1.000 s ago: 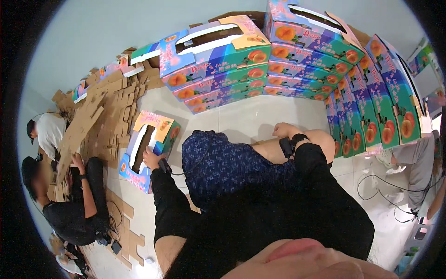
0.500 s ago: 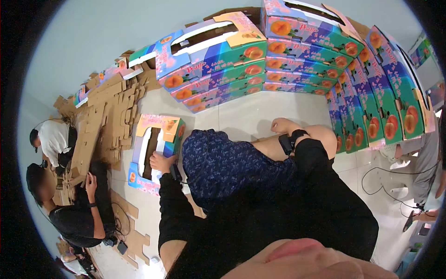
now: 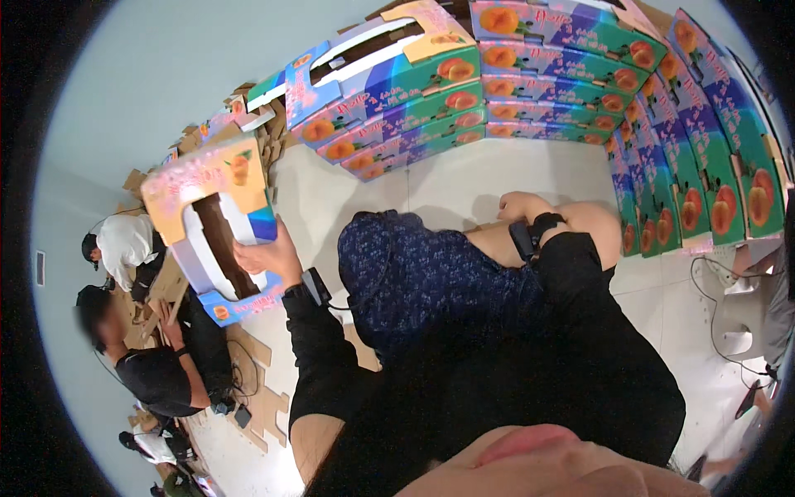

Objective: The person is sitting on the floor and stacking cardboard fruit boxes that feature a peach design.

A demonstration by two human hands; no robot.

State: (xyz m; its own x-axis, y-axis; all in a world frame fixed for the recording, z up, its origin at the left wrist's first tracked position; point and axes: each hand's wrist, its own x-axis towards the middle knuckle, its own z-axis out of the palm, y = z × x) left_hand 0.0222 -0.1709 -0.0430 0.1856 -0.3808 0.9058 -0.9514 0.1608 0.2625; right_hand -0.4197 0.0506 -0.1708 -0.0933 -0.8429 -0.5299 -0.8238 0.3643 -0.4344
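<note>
The left hand (image 3: 277, 256) is closed on the fruit box (image 3: 240, 222), gripping its top. The box is left of that hand, over the floor's (image 3: 447, 180) left side, its long way slanting far-left to near-right. The right hand (image 3: 522, 205), farther off, is loosely curled; what's inside cannot be told. Ahead, floor reaches the stacked boxes (image 3: 563, 81).

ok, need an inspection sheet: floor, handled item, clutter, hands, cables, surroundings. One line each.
Surface: pale tiled floor, reflective.
Handled item: printed carton, tilted, opening toward the camera; apparently off the floor.
Clutter: flat brown cardboard on the floor at left.
Hands: left hand grips the printed carton beside its opening; right hand loosely curled, nothing seen in it.
Cables: dark cable looped at right; another at the left wrist device.
Surroundings: stacked cartons ahead and right; co-workers at left.
</note>
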